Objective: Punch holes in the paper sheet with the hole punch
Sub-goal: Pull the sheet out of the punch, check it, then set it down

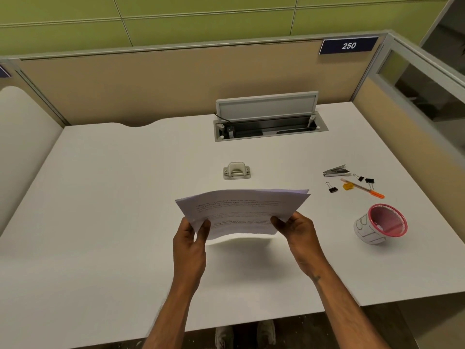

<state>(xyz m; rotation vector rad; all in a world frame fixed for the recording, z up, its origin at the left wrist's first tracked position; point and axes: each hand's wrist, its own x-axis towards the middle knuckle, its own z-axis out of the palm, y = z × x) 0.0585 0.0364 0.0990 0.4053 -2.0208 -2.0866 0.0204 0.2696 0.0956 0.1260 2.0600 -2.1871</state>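
A white paper sheet (241, 210) with printed text hangs above the white desk (113, 197), folded or doubled, its far edge pointing away from me. My left hand (191, 240) pinches its near left corner and my right hand (294, 230) pinches its near right corner. The small grey hole punch (236, 170) stands on the desk just beyond the sheet's far edge, apart from it and untouched.
To the right lie a stapler (336, 170), three black binder clips (332, 188) and an orange pen (363, 188). A pink mesh cup (382, 224) lies tipped near the right edge. An open cable tray (269, 122) sits at the back, before the partition.
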